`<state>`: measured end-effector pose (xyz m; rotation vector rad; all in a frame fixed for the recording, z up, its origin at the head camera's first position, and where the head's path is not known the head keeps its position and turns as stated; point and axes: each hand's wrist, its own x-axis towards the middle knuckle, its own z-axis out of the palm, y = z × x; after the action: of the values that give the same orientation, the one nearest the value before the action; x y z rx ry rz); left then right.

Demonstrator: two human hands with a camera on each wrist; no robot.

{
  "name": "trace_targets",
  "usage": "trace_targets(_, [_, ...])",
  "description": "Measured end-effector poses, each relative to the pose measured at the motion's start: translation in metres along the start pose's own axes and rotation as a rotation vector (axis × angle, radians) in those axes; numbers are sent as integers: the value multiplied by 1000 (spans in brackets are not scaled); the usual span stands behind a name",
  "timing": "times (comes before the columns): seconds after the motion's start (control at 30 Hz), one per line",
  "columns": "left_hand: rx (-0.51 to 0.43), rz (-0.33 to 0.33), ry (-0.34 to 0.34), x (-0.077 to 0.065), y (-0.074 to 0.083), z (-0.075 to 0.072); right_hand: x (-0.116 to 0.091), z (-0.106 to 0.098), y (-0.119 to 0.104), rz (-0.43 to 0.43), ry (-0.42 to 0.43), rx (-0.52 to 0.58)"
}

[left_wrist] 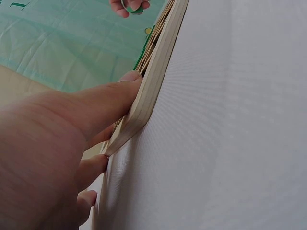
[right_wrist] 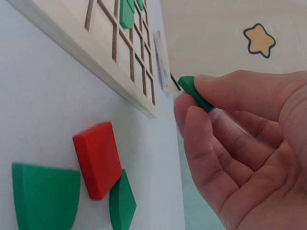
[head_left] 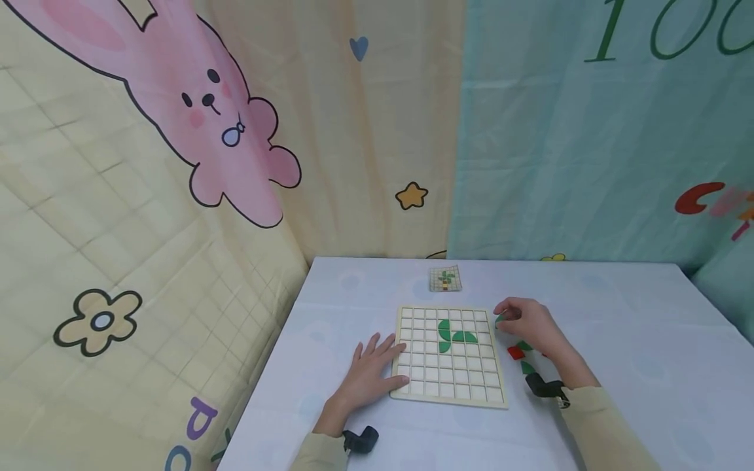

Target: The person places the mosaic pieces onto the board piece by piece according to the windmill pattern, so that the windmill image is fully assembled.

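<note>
A wooden grid board [head_left: 448,376] lies on the table, with several green quarter-round pieces [head_left: 465,337] set in its upper middle squares. My left hand [head_left: 368,376] rests at the board's left edge, fingers spread and thumb [left_wrist: 112,103] touching the rim. Just off the upper right corner, my right hand [head_left: 530,324] pinches a green piece [right_wrist: 194,91] between thumb and fingertips. Below that hand, a red square block [right_wrist: 99,160] lies on the table with a green quarter-round piece [right_wrist: 45,196] and another green piece [right_wrist: 123,203] beside it.
Behind the board lies a small pattern card [head_left: 434,282] showing a grid with a coloured figure. The white table [head_left: 636,327] reaches back to printed curtains [head_left: 377,131]. A black camera mount [head_left: 544,386] on the right wrist partly covers the loose pieces.
</note>
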<state>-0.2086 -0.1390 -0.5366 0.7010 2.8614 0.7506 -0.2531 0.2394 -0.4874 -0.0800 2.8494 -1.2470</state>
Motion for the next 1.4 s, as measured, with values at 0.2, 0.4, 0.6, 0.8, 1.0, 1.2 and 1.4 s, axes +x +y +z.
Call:
trace_targets(0.2, [-18, 4, 21, 2, 1, -1, 1, 4, -13, -41, 21, 20])
trace_targets(0.4, [-21, -3, 23, 2, 2, 0, 1, 9, -25, -63, -8, 19])
trace_targets(0.6, [-22, 8, 31, 2, 3, 0, 5, 18, -32, -109, -22, 12])
trace_targets(0.8, [-15, 2, 25, 1, 3, 0, 6, 30, -37, -151, -50, 30])
trace_targets(1.0, [-7, 0, 22, 1, 2, 1, 6, 45, -44, -192, -61, 5])
trace_targets(1.2, [-6, -1, 23, 0, 2, 2, 6, 59, -50, -215, -68, 10])
trace_targets(1.4, [-1, -1, 22, 0, 2, 2, 7, 68, -60, -275, -82, 13])
